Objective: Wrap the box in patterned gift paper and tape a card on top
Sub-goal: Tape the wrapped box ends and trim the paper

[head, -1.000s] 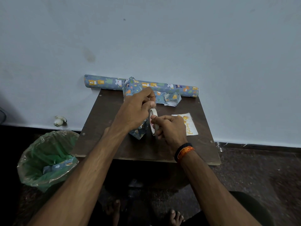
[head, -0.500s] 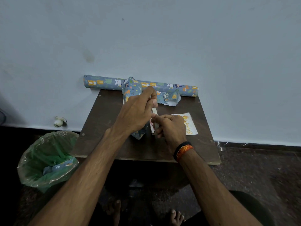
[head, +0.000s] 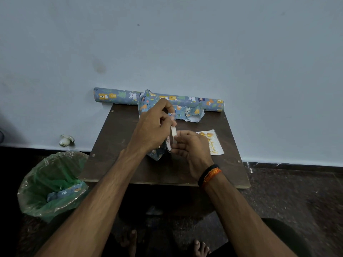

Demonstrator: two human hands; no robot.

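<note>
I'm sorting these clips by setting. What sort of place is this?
Probably a plain room at home, not a shop or workshop: a small wooden table pushed against a bare painted wall, a bin lined with a green bag on the dark floor, and the person's bare feet under the table.

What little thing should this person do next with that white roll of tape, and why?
Probably draw a short strip off and tear it. The right hand holds the white tape roll upright while the left hand pinches at its top edge, above the box in blue animal-print paper, whose ends look unsealed. The white birthday card lies flat on the brown wooden table.
</note>
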